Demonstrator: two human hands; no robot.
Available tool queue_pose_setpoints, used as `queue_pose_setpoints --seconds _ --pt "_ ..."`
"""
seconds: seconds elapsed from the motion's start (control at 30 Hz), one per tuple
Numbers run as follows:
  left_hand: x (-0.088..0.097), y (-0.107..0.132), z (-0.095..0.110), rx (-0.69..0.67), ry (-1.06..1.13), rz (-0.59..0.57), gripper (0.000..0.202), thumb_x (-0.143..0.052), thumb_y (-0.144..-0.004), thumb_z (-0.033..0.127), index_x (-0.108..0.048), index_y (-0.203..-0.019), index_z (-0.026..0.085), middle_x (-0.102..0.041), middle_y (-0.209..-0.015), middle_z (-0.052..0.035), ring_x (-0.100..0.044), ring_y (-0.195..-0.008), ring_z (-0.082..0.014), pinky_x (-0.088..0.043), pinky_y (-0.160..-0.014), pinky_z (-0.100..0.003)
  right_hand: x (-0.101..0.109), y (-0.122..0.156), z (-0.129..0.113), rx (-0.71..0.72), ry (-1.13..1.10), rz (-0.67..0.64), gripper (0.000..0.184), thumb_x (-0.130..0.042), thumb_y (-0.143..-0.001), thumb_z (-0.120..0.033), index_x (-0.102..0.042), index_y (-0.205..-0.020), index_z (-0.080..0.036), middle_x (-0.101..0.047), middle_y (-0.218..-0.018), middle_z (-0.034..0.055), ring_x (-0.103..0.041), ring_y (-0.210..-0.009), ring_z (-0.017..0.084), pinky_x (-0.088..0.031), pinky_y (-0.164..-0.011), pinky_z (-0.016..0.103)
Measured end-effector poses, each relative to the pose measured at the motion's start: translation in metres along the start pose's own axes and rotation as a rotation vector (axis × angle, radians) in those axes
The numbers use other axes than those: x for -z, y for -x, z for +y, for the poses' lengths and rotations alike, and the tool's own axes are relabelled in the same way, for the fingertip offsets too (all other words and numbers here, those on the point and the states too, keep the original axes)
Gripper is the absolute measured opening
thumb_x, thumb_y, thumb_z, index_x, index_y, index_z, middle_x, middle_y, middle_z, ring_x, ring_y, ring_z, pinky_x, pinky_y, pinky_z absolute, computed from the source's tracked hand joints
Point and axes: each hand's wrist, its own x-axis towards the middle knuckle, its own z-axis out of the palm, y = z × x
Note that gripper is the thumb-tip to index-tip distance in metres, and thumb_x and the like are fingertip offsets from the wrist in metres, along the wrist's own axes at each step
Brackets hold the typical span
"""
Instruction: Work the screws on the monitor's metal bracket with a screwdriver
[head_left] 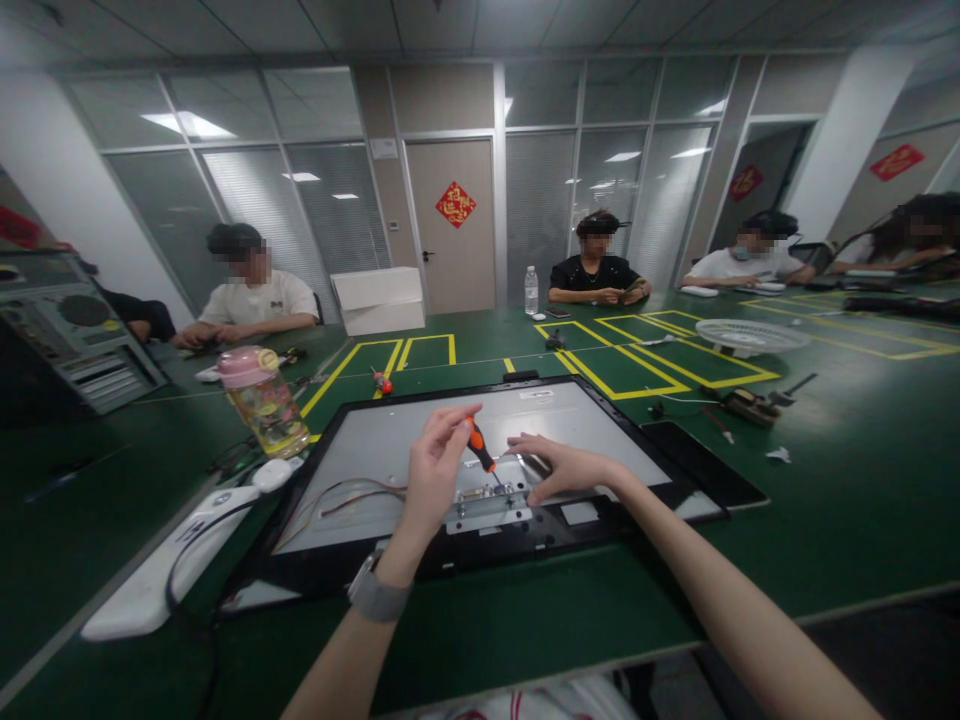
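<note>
My left hand (437, 462), with a grey-strapped watch at the wrist, grips an orange and black screwdriver (481, 446). The blade slants down to a metal bracket with connectors (491, 508) in the middle of a flat screen panel (360, 440). The panel lies on the table, grey metal back up inside a black frame. To the bracket's right is my right hand (562, 466), its fingers spread and thumb by the bracket's end; whether it touches is unclear. Thin wires (341, 488) run over the panel beside my left hand.
On the left are a white power strip (180, 560), a pink-lidded bottle (262, 400) and a computer case (71, 330). A dark flat panel (701, 465) lies at right, near a white round grille (750, 336). Several people sit across the green table (570, 620).
</note>
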Motion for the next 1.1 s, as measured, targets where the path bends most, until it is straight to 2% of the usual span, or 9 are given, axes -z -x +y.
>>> queue_pose_setpoints --seconds 0.13,0.27,0.4,0.5,0.63,0.7,0.87,0.97,1.1 --pt "0.0002 0.0001 -0.0008 0.051 0.027 -0.028 0.030 -0.062 -0.088 0.038 -0.075 -0.108 0.019 -0.076 -0.094 -0.0065 -0.070 -0.094 -0.0218 -0.052 -0.088 -0.035 0.0003 0.0006 -0.0010 -0.004 0.006 -0.004 0.104 -0.078 -0.061 -0.071 -0.046 -0.148 -0.026 -0.025 -0.165 0.0109 -0.012 -0.154 0.034 -0.012 -0.125 0.050" --pt "0.0014 0.0003 -0.0030 0.086 0.088 -0.048 0.034 -0.060 -0.090 0.041 -0.073 -0.112 0.019 -0.077 -0.103 -0.0092 -0.070 -0.101 -0.0237 -0.051 -0.096 -0.039 -0.0001 0.0007 -0.0019 -0.006 0.016 -0.010 0.108 -0.076 -0.061 -0.074 -0.044 -0.149 -0.022 -0.024 -0.165 0.0139 -0.011 -0.154 0.033 -0.012 -0.125 0.048" --pt "0.0001 0.0006 -0.0036 0.111 0.181 -0.086 0.037 -0.059 -0.090 0.044 -0.072 -0.113 0.018 -0.075 -0.112 -0.0118 -0.071 -0.100 -0.0249 -0.050 -0.097 -0.041 -0.0010 -0.0003 0.0000 0.002 0.023 -0.002 0.109 -0.076 -0.060 -0.076 -0.045 -0.149 -0.021 -0.024 -0.165 0.0145 -0.012 -0.154 0.034 -0.012 -0.125 0.048" --pt "-0.0012 0.0004 -0.0034 0.091 0.129 -0.070 0.036 -0.062 -0.089 0.043 -0.073 -0.112 0.018 -0.076 -0.102 -0.0096 -0.071 -0.093 -0.0230 -0.053 -0.090 -0.038 -0.0011 -0.0008 0.0015 0.003 0.014 0.002 0.106 -0.078 -0.060 -0.073 -0.046 -0.148 -0.025 -0.025 -0.165 0.0124 -0.013 -0.154 0.034 -0.012 -0.125 0.050" --pt "-0.0009 -0.0002 -0.0040 0.025 0.006 -0.005 0.022 -0.069 -0.083 0.037 -0.077 -0.095 0.021 -0.070 -0.086 -0.0034 -0.067 -0.081 -0.0180 -0.053 -0.076 -0.029 -0.0008 -0.0010 0.0016 0.007 -0.001 0.003 0.103 -0.080 -0.060 -0.070 -0.047 -0.147 -0.027 -0.027 -0.164 0.0113 -0.013 -0.154 0.034 -0.012 -0.124 0.052" --pt "-0.0002 0.0000 -0.0040 0.009 -0.017 0.010 0.020 -0.068 -0.084 0.036 -0.078 -0.095 0.023 -0.067 -0.086 -0.0027 -0.065 -0.081 -0.0173 -0.052 -0.077 -0.029 -0.0008 -0.0011 0.0016 0.011 -0.003 0.004 0.103 -0.080 -0.060 -0.070 -0.047 -0.147 -0.026 -0.027 -0.164 0.0114 -0.013 -0.154 0.034 -0.012 -0.124 0.052" --pt "0.0001 0.0016 -0.0011 0.037 0.024 -0.044 0.032 -0.052 -0.093 0.034 -0.074 -0.113 0.021 -0.072 -0.103 -0.0063 -0.067 -0.098 -0.0208 -0.049 -0.092 -0.035 -0.0008 -0.0013 0.0028 0.005 0.007 -0.007 0.106 -0.078 -0.060 -0.072 -0.045 -0.149 -0.023 -0.025 -0.165 0.0133 -0.012 -0.154 0.034 -0.012 -0.125 0.049" --pt "-0.0003 0.0018 0.0002 0.030 0.022 -0.065 0.029 -0.058 -0.090 0.033 -0.074 -0.112 0.021 -0.071 -0.095 -0.0054 -0.067 -0.090 -0.0196 -0.051 -0.085 -0.033 -0.0007 -0.0013 0.0028 0.008 0.014 -0.007 0.106 -0.077 -0.061 -0.073 -0.045 -0.149 -0.024 -0.025 -0.165 0.0127 -0.012 -0.154 0.034 -0.011 -0.125 0.049" --pt "-0.0004 0.0010 -0.0007 -0.020 -0.023 -0.033 0.020 -0.067 -0.084 0.032 -0.078 -0.098 0.023 -0.060 -0.079 -0.0003 -0.061 -0.074 -0.0152 -0.050 -0.072 -0.028 -0.0005 -0.0008 0.0008 0.001 0.010 -0.010 0.106 -0.078 -0.060 -0.073 -0.046 -0.148 -0.024 -0.024 -0.165 0.0122 -0.012 -0.154 0.034 -0.012 -0.125 0.050"
